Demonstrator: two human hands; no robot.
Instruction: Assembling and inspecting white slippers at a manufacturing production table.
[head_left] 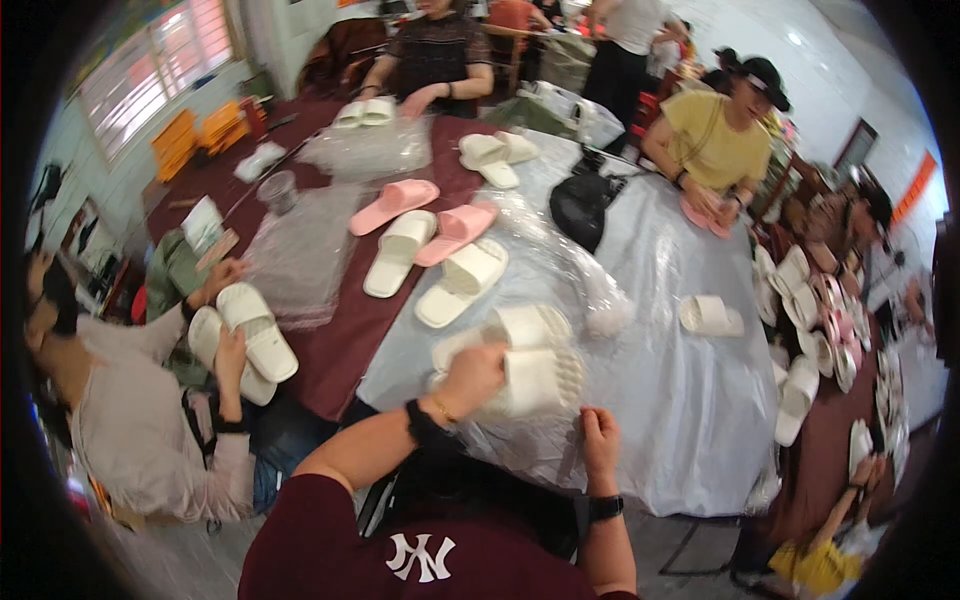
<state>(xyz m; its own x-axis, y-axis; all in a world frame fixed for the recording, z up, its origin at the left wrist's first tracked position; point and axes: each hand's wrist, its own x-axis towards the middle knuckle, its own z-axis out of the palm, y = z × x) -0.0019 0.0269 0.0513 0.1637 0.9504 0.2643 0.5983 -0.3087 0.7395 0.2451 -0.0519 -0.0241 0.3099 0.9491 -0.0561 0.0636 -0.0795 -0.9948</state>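
In front of me is a pair of white slippers (540,378), side by side and blurred by motion. My left hand (475,382) is closed on them at the straps, its fingertips partly hidden. Clear plastic (520,440) shows under and below the pair. To the right, by the table's near edge, my right hand (600,438) has its fingers curled together. What it pinches, if anything, I cannot make out. Just beyond the pair lie another white slipper (462,282), a white slipper (400,254) and two pink slippers (457,233).
Clear bags (305,255) lie on the dark red cloth to the left. A black bag (585,205) and a lone white slipper (711,316) rest on the grey cover (670,400). At left, a co-worker's hand (230,360) holds white slippers. Others work across the table.
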